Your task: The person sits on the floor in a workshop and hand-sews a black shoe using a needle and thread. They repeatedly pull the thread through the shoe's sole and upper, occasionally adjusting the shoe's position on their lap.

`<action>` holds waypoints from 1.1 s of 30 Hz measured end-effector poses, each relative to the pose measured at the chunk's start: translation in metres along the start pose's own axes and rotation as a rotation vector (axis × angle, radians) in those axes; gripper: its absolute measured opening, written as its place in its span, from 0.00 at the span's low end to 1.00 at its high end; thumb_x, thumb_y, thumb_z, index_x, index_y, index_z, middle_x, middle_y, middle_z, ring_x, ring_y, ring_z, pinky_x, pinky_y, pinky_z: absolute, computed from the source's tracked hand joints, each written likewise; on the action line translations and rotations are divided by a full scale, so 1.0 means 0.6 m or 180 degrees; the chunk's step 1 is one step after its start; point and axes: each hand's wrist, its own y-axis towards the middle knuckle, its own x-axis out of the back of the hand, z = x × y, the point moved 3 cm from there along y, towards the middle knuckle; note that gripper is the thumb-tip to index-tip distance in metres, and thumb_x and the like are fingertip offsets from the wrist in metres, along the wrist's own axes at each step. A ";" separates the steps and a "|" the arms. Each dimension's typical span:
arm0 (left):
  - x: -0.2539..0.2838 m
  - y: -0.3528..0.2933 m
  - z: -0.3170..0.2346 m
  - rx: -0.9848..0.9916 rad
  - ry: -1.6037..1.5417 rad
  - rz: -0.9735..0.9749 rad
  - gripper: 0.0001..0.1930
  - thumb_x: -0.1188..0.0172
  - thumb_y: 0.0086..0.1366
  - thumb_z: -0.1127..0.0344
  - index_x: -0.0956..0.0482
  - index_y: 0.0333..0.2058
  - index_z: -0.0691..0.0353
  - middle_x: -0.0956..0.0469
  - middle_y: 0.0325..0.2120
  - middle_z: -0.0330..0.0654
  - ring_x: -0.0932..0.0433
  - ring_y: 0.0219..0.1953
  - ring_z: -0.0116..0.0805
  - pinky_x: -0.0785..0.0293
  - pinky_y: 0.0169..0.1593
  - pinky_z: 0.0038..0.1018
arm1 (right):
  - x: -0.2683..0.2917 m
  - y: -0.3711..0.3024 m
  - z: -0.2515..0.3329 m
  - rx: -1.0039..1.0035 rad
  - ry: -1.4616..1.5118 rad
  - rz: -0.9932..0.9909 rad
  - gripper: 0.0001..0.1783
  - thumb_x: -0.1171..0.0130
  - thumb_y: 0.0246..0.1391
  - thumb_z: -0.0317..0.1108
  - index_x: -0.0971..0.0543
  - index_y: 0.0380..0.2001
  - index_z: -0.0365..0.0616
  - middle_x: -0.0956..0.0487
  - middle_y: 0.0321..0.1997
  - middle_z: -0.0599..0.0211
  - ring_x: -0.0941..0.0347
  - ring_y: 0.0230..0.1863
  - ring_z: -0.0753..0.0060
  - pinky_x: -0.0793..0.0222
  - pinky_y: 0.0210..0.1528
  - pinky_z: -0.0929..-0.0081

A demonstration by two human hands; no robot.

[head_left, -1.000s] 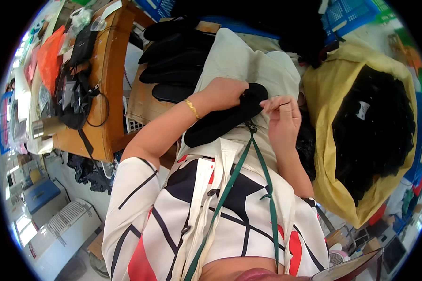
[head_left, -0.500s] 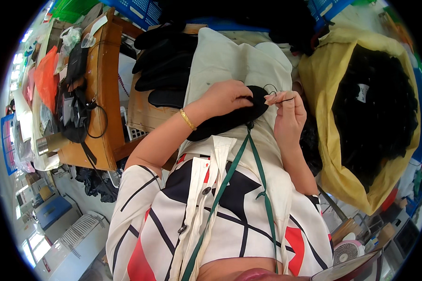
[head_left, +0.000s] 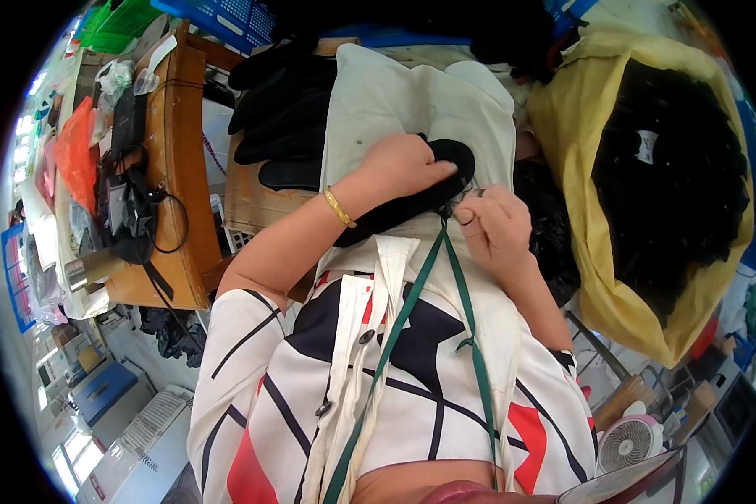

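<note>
Across my lap, on a cream apron [head_left: 378, 92], lies a long black fabric piece [head_left: 452, 160] with a rounded end, shaped like a cloth shoe. My left hand [head_left: 405, 168] grips it, thumb along the top near the rounded end; its other fingers are mostly hidden. Beside that end, my right hand [head_left: 491, 220] is closed with fingers curled. Fine dark thread shows by its fingertips; whether a needle is there I cannot tell. A green ribbon [head_left: 412, 294] hangs down my front, and its end, with a small dark thing on it, lies between the hands.
Several similar black pieces [head_left: 281, 126] are stacked on cardboard [head_left: 265, 202] to the left. Beyond stands a wooden table [head_left: 176, 168] with bags and straps. At the right is a yellow sack [head_left: 563, 126] full of black material. A blue crate [head_left: 227, 21] sits at the far side.
My right hand has moved down and slightly left, from a raised pinch with a thread loop to a curled grip beside the piece. My left thumb now lies along the rounded end.
</note>
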 end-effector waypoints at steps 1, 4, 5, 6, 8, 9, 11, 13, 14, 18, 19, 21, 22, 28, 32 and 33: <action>-0.004 0.000 0.000 0.0023 -0.0171 0.0281 0.20 0.34 0.57 0.52 0.20 0.19 0.64 0.22 0.16 0.45 0.24 0.19 0.35 0.29 0.27 0.32 | -0.004 0.003 0.007 0.0074 -0.0010 0.0079 0.06 0.35 0.46 0.26 0.23 0.27 0.41 0.29 0.21 0.65 0.31 0.22 0.62 0.34 0.26 0.69; -0.011 -0.002 0.016 0.0227 -0.1001 0.0856 0.17 0.35 0.58 0.52 0.19 0.23 0.62 0.20 0.21 0.43 0.23 0.21 0.30 0.28 0.28 0.27 | 0.006 -0.010 0.011 -0.0192 0.0041 0.0309 0.04 0.37 0.46 0.25 0.23 0.27 0.41 0.27 0.22 0.64 0.30 0.23 0.61 0.33 0.27 0.69; -0.015 -0.006 0.029 0.0382 -0.1494 0.0867 0.16 0.34 0.58 0.53 0.20 0.24 0.62 0.20 0.21 0.40 0.26 0.20 0.28 0.30 0.26 0.25 | 0.017 -0.027 0.005 -0.0471 0.0095 0.0319 0.04 0.37 0.47 0.24 0.22 0.28 0.41 0.26 0.23 0.63 0.29 0.24 0.60 0.32 0.28 0.70; -0.020 -0.009 0.042 0.0535 -0.1997 0.0870 0.16 0.32 0.59 0.55 0.21 0.24 0.62 0.21 0.20 0.38 0.29 0.18 0.25 0.33 0.24 0.22 | 0.029 -0.048 -0.003 -0.0745 0.0146 0.0339 0.04 0.38 0.47 0.24 0.22 0.29 0.40 0.26 0.24 0.62 0.28 0.24 0.59 0.31 0.28 0.70; -0.027 -0.012 0.070 0.0603 -0.3034 0.0855 0.11 0.35 0.62 0.59 0.21 0.29 0.61 0.21 0.25 0.37 0.30 0.21 0.21 0.33 0.24 0.18 | 0.058 -0.116 -0.046 -0.1914 0.0341 0.0184 0.03 0.43 0.56 0.24 0.22 0.33 0.37 0.21 0.29 0.65 0.25 0.29 0.73 0.29 0.35 0.78; -0.029 -0.016 0.077 0.0633 -0.3549 0.0844 0.09 0.36 0.63 0.61 0.21 0.31 0.61 0.20 0.28 0.36 0.30 0.22 0.19 0.34 0.24 0.16 | 0.075 -0.143 -0.063 -0.2568 0.0710 0.0063 0.05 0.46 0.60 0.24 0.22 0.37 0.37 0.21 0.29 0.70 0.27 0.30 0.80 0.31 0.36 0.81; -0.031 -0.018 0.085 0.0796 -0.4014 0.0747 0.07 0.38 0.65 0.64 0.21 0.32 0.61 0.21 0.30 0.37 0.30 0.24 0.19 0.34 0.25 0.15 | 0.097 -0.188 -0.093 -0.3255 0.1134 -0.0301 0.07 0.47 0.62 0.25 0.24 0.43 0.37 0.20 0.30 0.70 0.26 0.31 0.82 0.29 0.38 0.82; -0.036 -0.015 0.090 0.0936 -0.4462 0.0662 0.06 0.40 0.66 0.66 0.22 0.31 0.60 0.21 0.32 0.38 0.31 0.24 0.19 0.34 0.24 0.15 | 0.102 -0.196 -0.093 -0.3432 0.1411 -0.0505 0.09 0.45 0.62 0.26 0.26 0.45 0.36 0.20 0.32 0.69 0.24 0.33 0.81 0.26 0.41 0.80; -0.037 -0.011 0.092 0.0995 -0.4678 0.0608 0.06 0.40 0.66 0.66 0.22 0.31 0.60 0.21 0.32 0.38 0.31 0.23 0.19 0.34 0.24 0.15 | 0.093 -0.192 -0.097 -0.3378 0.1533 -0.0464 0.09 0.45 0.62 0.26 0.26 0.45 0.36 0.20 0.32 0.69 0.23 0.33 0.81 0.26 0.41 0.80; -0.044 0.000 0.091 0.1062 -0.5051 0.0634 0.07 0.40 0.67 0.66 0.24 0.29 0.59 0.21 0.29 0.37 0.32 0.21 0.20 0.35 0.22 0.17 | 0.011 -0.112 -0.087 -0.2885 0.1354 -0.0066 0.04 0.44 0.61 0.25 0.23 0.38 0.39 0.21 0.33 0.71 0.25 0.33 0.82 0.29 0.38 0.82; -0.041 -0.002 0.090 0.1030 -0.4830 0.0756 0.07 0.41 0.67 0.66 0.24 0.29 0.59 0.21 0.27 0.37 0.32 0.20 0.20 0.35 0.22 0.17 | -0.001 -0.073 -0.073 -0.2293 0.0812 0.0080 0.04 0.43 0.59 0.25 0.22 0.37 0.40 0.23 0.31 0.70 0.25 0.31 0.79 0.30 0.36 0.81; -0.030 -0.013 0.088 0.0996 -0.4397 0.0987 0.07 0.41 0.67 0.66 0.23 0.29 0.59 0.22 0.24 0.36 0.32 0.20 0.20 0.36 0.22 0.18 | -0.031 -0.018 -0.062 -0.1539 0.0092 0.0288 0.04 0.40 0.55 0.25 0.21 0.35 0.43 0.24 0.29 0.67 0.25 0.29 0.71 0.30 0.32 0.77; -0.018 -0.020 0.081 0.0809 -0.3708 0.0830 0.07 0.41 0.67 0.66 0.23 0.29 0.59 0.23 0.22 0.36 0.33 0.20 0.19 0.36 0.22 0.19 | -0.046 -0.002 -0.064 -0.1382 -0.0101 0.0350 0.05 0.39 0.53 0.26 0.21 0.34 0.45 0.25 0.29 0.66 0.25 0.29 0.67 0.30 0.31 0.73; -0.008 -0.036 0.079 -0.1005 -0.1456 -0.0653 0.08 0.41 0.66 0.64 0.22 0.29 0.60 0.27 0.19 0.33 0.34 0.18 0.18 0.38 0.20 0.18 | -0.088 0.034 -0.081 -0.0745 -0.1274 0.0581 0.02 0.39 0.52 0.30 0.23 0.27 0.49 0.27 0.27 0.65 0.25 0.29 0.58 0.30 0.28 0.63; 0.001 -0.023 0.089 -0.0160 -0.2310 -0.0221 0.07 0.41 0.66 0.64 0.22 0.30 0.60 0.26 0.20 0.33 0.33 0.18 0.18 0.37 0.20 0.17 | -0.095 0.037 -0.085 -0.0593 -0.1307 0.0760 0.02 0.38 0.52 0.31 0.22 0.28 0.49 0.26 0.29 0.65 0.25 0.29 0.58 0.30 0.28 0.62; 0.002 -0.020 0.094 0.0306 -0.2524 0.0007 0.07 0.41 0.66 0.64 0.22 0.31 0.60 0.25 0.20 0.33 0.33 0.18 0.18 0.36 0.20 0.17 | -0.096 0.037 -0.088 -0.0702 -0.1193 0.0668 0.02 0.38 0.52 0.31 0.22 0.29 0.49 0.26 0.29 0.66 0.25 0.29 0.58 0.30 0.28 0.63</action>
